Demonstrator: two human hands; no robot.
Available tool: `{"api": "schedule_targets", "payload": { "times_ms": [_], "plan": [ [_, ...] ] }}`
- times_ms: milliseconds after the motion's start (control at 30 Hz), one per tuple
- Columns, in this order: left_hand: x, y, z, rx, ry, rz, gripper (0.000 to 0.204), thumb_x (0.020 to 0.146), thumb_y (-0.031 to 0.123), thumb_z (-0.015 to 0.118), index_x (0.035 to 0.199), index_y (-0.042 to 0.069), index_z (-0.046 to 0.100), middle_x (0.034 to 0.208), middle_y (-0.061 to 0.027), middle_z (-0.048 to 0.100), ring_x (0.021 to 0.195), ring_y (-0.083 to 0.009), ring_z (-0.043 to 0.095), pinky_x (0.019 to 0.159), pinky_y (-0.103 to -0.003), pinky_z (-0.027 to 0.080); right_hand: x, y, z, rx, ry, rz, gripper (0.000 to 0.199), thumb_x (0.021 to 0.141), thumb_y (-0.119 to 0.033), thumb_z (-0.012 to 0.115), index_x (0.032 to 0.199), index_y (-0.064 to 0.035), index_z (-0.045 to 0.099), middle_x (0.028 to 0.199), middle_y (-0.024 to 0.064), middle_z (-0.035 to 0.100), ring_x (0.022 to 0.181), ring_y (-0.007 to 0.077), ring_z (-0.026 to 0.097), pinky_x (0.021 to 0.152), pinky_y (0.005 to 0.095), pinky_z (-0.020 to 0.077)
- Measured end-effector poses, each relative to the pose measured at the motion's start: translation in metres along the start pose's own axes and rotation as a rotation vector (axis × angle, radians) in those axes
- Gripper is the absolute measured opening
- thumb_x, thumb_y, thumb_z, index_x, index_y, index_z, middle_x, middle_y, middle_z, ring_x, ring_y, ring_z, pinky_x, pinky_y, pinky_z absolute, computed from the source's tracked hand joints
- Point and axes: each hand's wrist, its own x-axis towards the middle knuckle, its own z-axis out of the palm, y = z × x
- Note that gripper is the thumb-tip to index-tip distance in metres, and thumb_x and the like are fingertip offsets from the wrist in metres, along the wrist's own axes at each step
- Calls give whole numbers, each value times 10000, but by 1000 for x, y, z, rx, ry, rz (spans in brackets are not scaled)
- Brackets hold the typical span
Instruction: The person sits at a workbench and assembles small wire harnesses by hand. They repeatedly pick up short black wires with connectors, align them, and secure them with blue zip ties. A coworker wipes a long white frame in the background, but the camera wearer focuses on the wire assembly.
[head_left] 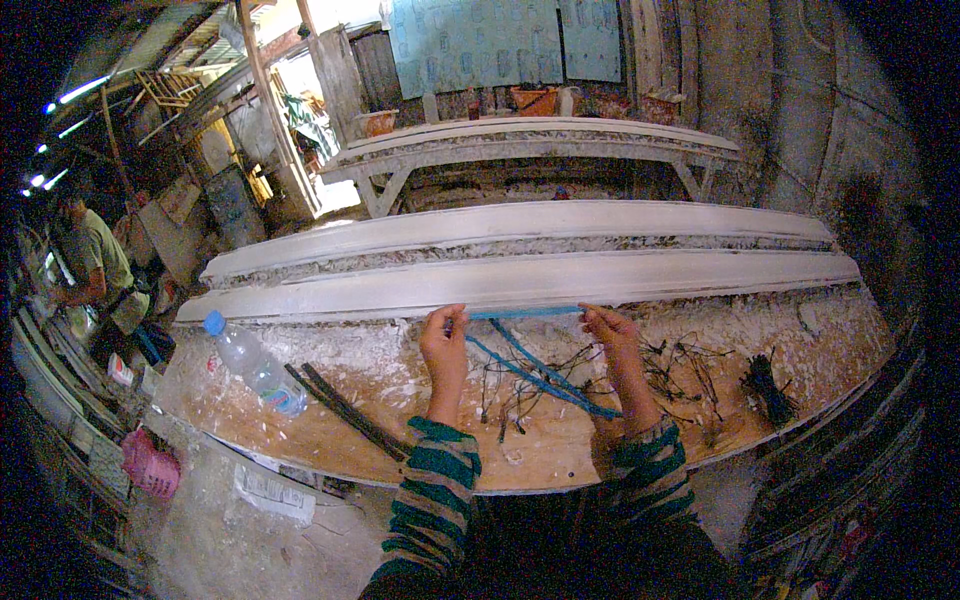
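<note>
Between my two hands a thin blue cord (525, 313) is pulled straight, level with the near edge of a long white moulding (530, 283). My left hand (442, 350) pinches its left end, and my right hand (614, 345) pinches the right end. Below it, more blue cords (545, 377) lie slantwise on the wooden table (440, 478). Thin black wire-like pieces (510, 395) are scattered around them, and others (690, 375) lie right of my right forearm. Farther right sits a bundle of black strands (768, 390).
A clear plastic bottle (250, 362) with a blue cap lies at the table's left, beside dark rods (345, 408). Another white moulding (520, 225) runs behind the first. A second bench (540, 145) stands farther back. At far left is a person (105, 265); a pink container (150, 463) is below.
</note>
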Motion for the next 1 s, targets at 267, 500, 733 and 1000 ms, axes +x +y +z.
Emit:
{"api": "schedule_targets", "payload": {
  "times_ms": [267,500,733,1000],
  "plan": [
    [-3,6,-2,208,-108,206,101,735,11,580,831,20,609,783,-91,572,715,-206,555,637,-280,446,-1,-14,-6,531,110,133,194,804,-187,592,933,-43,571,754,14,573,621,85,501,592,216,428],
    [-1,3,-3,237,-103,214,93,727,35,594,817,32,620,777,-92,569,718,-227,549,646,-296,440,-1,-15,-9,787,59,149,153,828,-166,552,943,-66,537,731,8,553,606,96,509,620,247,464],
    [-1,0,-4,256,-79,189,73,721,54,612,787,25,607,772,-89,565,749,-240,546,711,-313,438,2,-6,-15,933,-17,110,151,841,-183,527,929,-61,543,778,16,576,673,117,559,757,318,468],
    [1,-6,-9,315,-81,211,89,744,57,590,826,35,618,799,-98,561,764,-245,545,697,-322,437,3,-7,-18,981,-13,45,127,819,-132,546,900,-36,569,818,74,608,745,167,588,822,349,464]
  ]
}}
